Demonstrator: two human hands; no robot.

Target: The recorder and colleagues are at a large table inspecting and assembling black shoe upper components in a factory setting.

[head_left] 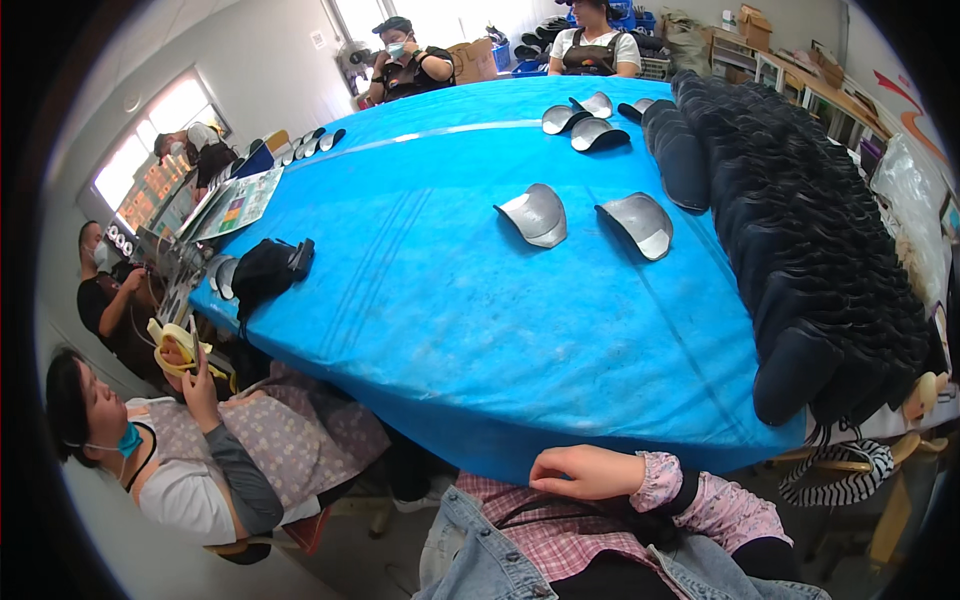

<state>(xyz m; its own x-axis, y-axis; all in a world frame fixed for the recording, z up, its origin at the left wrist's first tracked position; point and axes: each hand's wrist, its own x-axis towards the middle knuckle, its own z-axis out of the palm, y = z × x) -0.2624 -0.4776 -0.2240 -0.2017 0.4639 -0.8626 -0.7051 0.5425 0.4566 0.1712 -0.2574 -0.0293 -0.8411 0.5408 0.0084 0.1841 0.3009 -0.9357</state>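
My right hand (pixel 590 471) rests at the near edge of the blue-covered table (pixel 480 370), over my lap. Its fingers curl loosely downward, pressed together, and nothing shows in them. The pink floral sleeve has a black band at the wrist. My left hand is out of view. Two curved silver-grey pieces, a left one (pixel 538 215) and a right one (pixel 640 225), lie apart on the tabletop beyond my hand. Farther back, several more such pieces (pixel 598 135) sit in a loose cluster.
A long stack of dark, padded pieces (pixel 800 240) lines the table's right side. A black bag (pixel 270 275) and a patterned board (pixel 235 205) are at left. One seated person (pixel 270 440) at left holds a phone and a peeled banana (pixel 172 350). Other people sit around the table.
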